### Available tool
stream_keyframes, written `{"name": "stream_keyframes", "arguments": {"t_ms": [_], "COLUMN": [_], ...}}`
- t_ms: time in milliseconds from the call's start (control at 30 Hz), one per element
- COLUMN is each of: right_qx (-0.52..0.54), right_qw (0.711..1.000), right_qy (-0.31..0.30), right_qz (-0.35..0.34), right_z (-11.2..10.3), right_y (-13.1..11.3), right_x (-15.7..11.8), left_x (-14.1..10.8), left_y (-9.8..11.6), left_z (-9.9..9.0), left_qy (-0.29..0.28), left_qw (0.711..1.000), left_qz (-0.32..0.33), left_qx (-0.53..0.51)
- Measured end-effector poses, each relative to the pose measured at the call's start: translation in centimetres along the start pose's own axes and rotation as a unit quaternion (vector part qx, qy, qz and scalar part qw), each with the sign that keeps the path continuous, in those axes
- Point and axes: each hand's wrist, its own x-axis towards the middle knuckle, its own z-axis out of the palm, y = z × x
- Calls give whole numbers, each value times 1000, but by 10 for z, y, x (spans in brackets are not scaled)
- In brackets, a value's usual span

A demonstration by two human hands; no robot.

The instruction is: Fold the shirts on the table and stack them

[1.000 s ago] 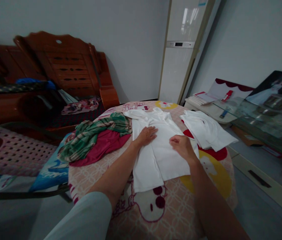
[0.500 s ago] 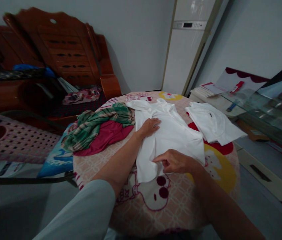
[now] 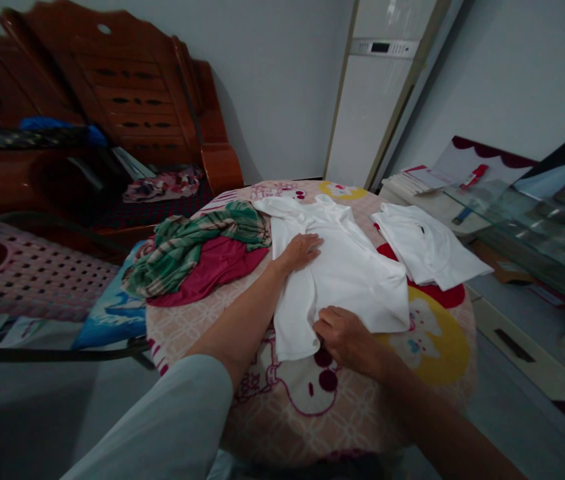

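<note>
White shirt (image 3: 347,273) lies flat on the round counter (image 3: 262,407), which is covered by a cartoon-print cloth. All positions below are given relative to the shirt.

Left hand (image 3: 301,252): palm down, fingers spread and flat, resting on the shirt's upper left portion. It pins the cloth; it grips nothing.

Right hand (image 3: 345,337): at the shirt's near hem, knuckles up, fingers curled toward the edge of the fabric. Contact with the hem is clear. Whether the fingers have pinched the cloth cannot be told, since they are tucked under the hand.

Surroundings: a green striped cloth (image 3: 187,243) over a magenta garment (image 3: 212,270) lies just left of the shirt, touching its left sleeve. A second white garment (image 3: 427,250), folded, sits to the right, apart from the shirt. A wooden bench (image 3: 112,113) stands well beyond, to the far left.

Handling judgement: thin, light, limp fabric with no stiffness. It will drape and wrinkle when lifted and is likely to slide on the cloth beneath unless held down. Not fragile. Best holds appear to be the hem corners or the side seams, pinched between thumb and fingers, with the other palm flat on the body as an anchor.
</note>
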Motion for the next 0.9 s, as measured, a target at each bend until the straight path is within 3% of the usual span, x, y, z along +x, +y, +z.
{"name": "stream_keyframes", "arguments": {"t_ms": [333,400,467,533,600,733,800,900], "right_qx": [215,287,363,425,449,408,379,331], "right_qw": [975,957,928,890,869,896,913,932], "right_qy": [-50,-47,-20,23,59,55,40,65], "right_qz": [-36,-1,80,163,199,169,147,133], "right_z": [-12,-15,-14,-12,-9,-5,-6,-6], "right_y": [16,17,18,16,14,5,1,2], "right_x": [-2,0,3,6,10,18,20,22], "left_x": [2,3,4,5,4,2,1,1], "left_y": [-3,-3,-3,-3,-3,1,3,6], "left_z": [2,0,-4,-8,-13,-22,-25,-27], "left_qy": [9,16,40,82,105,74,55,39], "left_qw": [1000,999,998,993,986,978,977,979], "left_qz": [-5,-8,-29,-71,-123,-196,-204,-201], "left_qx": [-16,-29,-39,-39,-29,5,16,19]}}
